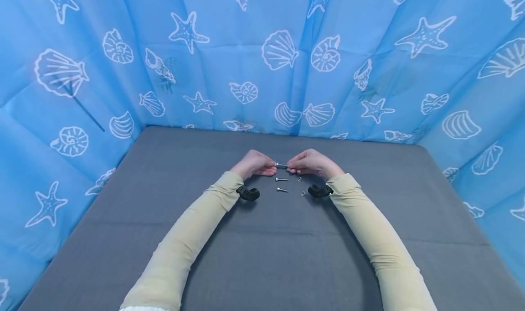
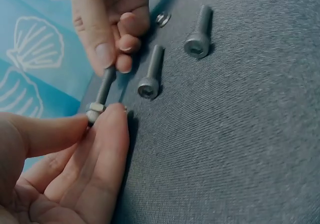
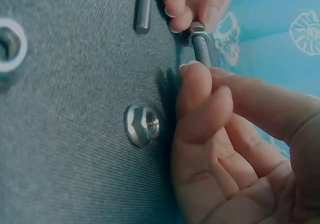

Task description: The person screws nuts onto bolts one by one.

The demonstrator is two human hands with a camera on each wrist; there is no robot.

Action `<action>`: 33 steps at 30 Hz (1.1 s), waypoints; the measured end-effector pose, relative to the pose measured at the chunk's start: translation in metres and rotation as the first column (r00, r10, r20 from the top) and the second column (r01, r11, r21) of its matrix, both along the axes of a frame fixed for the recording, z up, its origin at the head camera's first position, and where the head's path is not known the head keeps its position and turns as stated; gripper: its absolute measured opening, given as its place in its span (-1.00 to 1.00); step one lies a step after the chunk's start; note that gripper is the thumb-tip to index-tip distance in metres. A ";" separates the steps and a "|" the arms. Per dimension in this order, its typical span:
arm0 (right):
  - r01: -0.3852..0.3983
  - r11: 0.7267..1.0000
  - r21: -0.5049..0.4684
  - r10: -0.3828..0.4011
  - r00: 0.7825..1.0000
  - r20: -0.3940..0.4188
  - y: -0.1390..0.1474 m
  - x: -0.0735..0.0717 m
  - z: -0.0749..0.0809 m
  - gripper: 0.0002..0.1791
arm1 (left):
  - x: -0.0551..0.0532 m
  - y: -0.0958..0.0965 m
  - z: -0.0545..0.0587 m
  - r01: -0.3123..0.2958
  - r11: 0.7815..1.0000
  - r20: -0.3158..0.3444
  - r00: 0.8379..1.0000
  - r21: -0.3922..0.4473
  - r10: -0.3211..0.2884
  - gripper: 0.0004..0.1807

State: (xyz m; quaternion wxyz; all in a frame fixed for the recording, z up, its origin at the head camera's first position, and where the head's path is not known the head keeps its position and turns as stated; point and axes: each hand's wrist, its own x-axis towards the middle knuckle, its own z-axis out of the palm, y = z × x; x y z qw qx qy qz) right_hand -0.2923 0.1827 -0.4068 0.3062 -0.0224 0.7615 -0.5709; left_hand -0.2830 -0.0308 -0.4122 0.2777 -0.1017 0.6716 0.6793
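Observation:
My left hand (image 1: 257,163) pinches the head end of a socket head bolt (image 2: 104,86) between thumb and fingers. A flange nut (image 2: 96,106) sits on the bolt close to its head, at the left fingertips. From the other side, my right hand (image 1: 313,163) pinches the bolt's threaded tip between thumb and index finger. The bolt lies roughly level between both hands, just above the table. Nearer to me, two more socket head bolts (image 2: 150,76) (image 2: 200,34) lie on the cloth. Two loose flange nuts (image 3: 141,125) (image 3: 10,44) lie to their right.
A grey cloth-covered table (image 1: 262,256) spreads under both arms. Blue curtains (image 1: 246,51) with white shells and starfish hang along its back and sides. A black wrist-worn device (image 1: 248,193) is on the left wrist, another black device (image 1: 320,191) on the right.

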 end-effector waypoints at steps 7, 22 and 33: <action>0.028 0.998 -0.061 -0.023 0.997 0.077 0.003 -0.005 0.002 -0.66 | -0.009 0.000 0.002 0.023 0.999 0.087 0.996 0.034 -0.026 -0.77; 0.015 0.999 0.045 -0.019 0.997 0.076 -0.007 -0.001 0.002 -0.75 | -0.007 -0.010 -0.003 0.082 0.990 0.158 0.982 0.116 -0.100 -0.85; -0.039 0.999 0.028 0.039 0.999 -0.002 0.009 0.004 0.004 -0.67 | -0.004 -0.020 0.003 0.167 0.984 0.121 0.978 0.055 -0.173 -0.78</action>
